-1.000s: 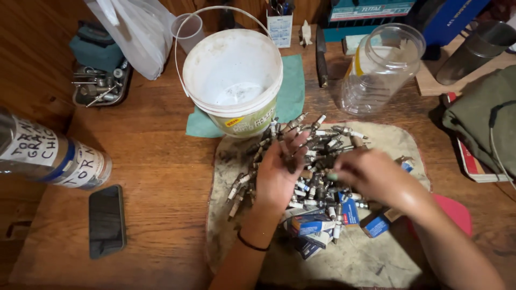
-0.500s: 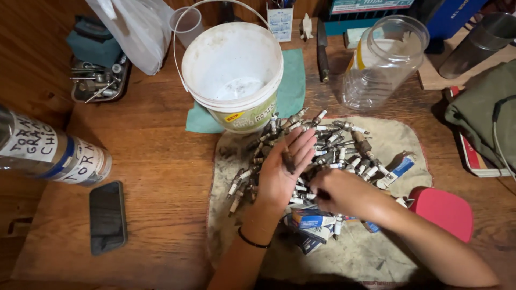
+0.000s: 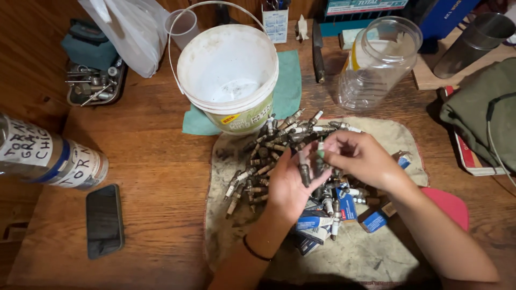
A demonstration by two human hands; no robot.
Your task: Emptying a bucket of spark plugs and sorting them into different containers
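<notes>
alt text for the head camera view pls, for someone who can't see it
Seen from above, a person's left hand holds a few spark plugs while the right hand pinches one over a pile of used spark plugs on a dirty cloth. A white bucket, clear plastic jar and phone sit around them on the wooden table.

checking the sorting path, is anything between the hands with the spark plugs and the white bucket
Nothing tall. The left hand holds several spark plugs and the right hand pinches one at them. Between them and the white bucket lies only the low pile of loose plugs on the cloth, right up to the bucket's base.
</notes>
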